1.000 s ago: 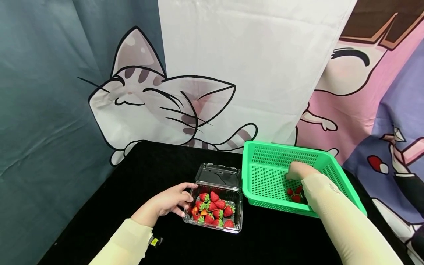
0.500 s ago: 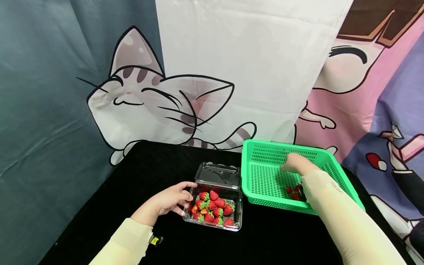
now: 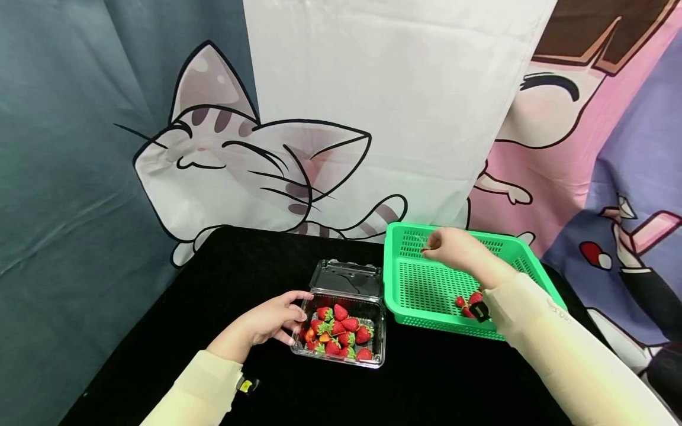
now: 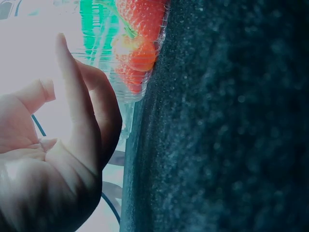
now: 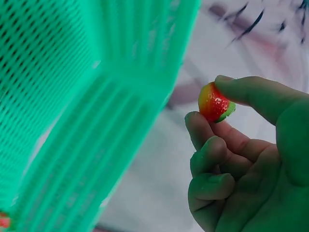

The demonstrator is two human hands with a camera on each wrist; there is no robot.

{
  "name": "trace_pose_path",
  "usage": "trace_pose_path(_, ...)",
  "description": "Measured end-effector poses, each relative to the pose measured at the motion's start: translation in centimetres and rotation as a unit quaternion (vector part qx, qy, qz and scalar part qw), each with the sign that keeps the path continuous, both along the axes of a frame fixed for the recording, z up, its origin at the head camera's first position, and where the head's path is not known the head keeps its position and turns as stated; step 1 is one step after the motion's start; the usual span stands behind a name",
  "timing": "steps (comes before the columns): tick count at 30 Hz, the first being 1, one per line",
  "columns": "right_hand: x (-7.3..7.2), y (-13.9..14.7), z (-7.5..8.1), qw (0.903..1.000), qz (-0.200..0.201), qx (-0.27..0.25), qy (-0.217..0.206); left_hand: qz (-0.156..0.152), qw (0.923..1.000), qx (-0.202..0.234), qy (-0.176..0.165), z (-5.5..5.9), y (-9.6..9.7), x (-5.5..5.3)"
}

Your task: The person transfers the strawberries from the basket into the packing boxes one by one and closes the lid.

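Note:
My right hand [image 3: 455, 248] is raised over the back left part of the green basket [image 3: 426, 319]. Between thumb and fingertips it pinches a small strawberry [image 5: 212, 102], red and yellowish with a green cap. My left hand [image 3: 272, 322] rests at the left side of a clear plastic box [image 3: 373, 362], fingers spread and touching its rim and wall. Several strawberries [image 3: 335, 328] with green leaves lie in this box, and its hinged lid [image 3: 346, 278] lies folded back. In the left wrist view, the left fingers [image 4: 72, 87] are close to the box's corner.
A few more red strawberries [image 3: 469, 303] lie in the basket's front right part, partly behind the right wrist. Black cloth [image 3: 426, 378] covers the table. A printed cat curtain [image 3: 240, 160] hangs directly behind it.
My right hand has risen out of the basket's right part and moved left and back, now showing a strawberry in its fingertips. The left hand and the box have stayed put.

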State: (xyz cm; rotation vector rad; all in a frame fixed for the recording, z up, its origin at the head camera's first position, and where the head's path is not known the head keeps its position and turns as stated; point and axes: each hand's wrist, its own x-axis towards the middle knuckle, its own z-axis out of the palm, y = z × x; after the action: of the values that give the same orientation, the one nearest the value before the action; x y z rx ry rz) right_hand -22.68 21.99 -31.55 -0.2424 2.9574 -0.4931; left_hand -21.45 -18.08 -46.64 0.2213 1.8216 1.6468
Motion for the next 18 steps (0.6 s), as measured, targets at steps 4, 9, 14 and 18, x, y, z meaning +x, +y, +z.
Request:
trace_pose_path(4,2.8,-4.0,0.1,0.9984,0.043,0.008,0.036,0.000,1.0000,0.000,0.000,0.1,0.0,0.1)
trace_pose_path(9,6.1,-8.8,-1.6,0.9911,0.099,0.043,0.078,0.003,1.0000,-0.005,0.002,0.1,-0.1,0.1)
trace_pose_path(14,8.5,-11.5,-4.5,0.9796,0.151,0.085,0.101,0.004,0.9999,-0.009,0.005,0.3,0.0,0.2)
trace_pose_path(18,9.5,-12.4,-6.6,0.9742,0.179,0.101,0.094,0.005,0.9999,-0.010,0.006,0.5,0.1,0.3)
